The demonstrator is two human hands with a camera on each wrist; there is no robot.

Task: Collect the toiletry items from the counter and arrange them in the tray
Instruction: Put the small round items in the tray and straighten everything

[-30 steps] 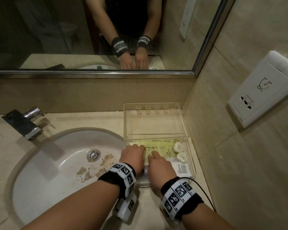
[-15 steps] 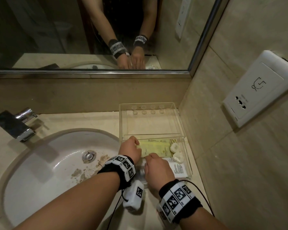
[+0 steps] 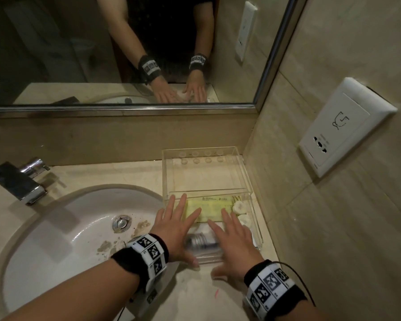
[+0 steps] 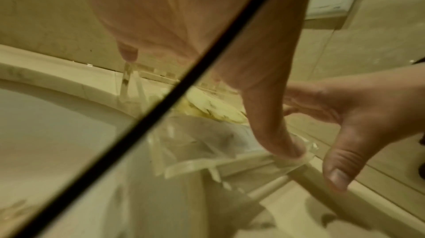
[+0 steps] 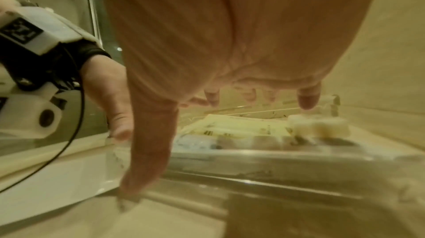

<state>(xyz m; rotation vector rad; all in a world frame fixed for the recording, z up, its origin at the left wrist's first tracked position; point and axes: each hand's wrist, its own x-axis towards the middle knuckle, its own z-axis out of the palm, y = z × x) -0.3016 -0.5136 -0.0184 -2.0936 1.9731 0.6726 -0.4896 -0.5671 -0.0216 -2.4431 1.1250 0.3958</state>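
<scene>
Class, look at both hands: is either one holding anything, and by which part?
Nothing is held: the left hand and right hand are spread open above the clear tray.

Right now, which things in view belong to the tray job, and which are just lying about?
Job:
clear tray
yellow packet
two white round pieces
small bottle
left hand, open
right hand, open

Lying about:
sink
tap
wall socket
mirror

Print on the yellow packet [image 3: 207, 208] is too small to read.
</scene>
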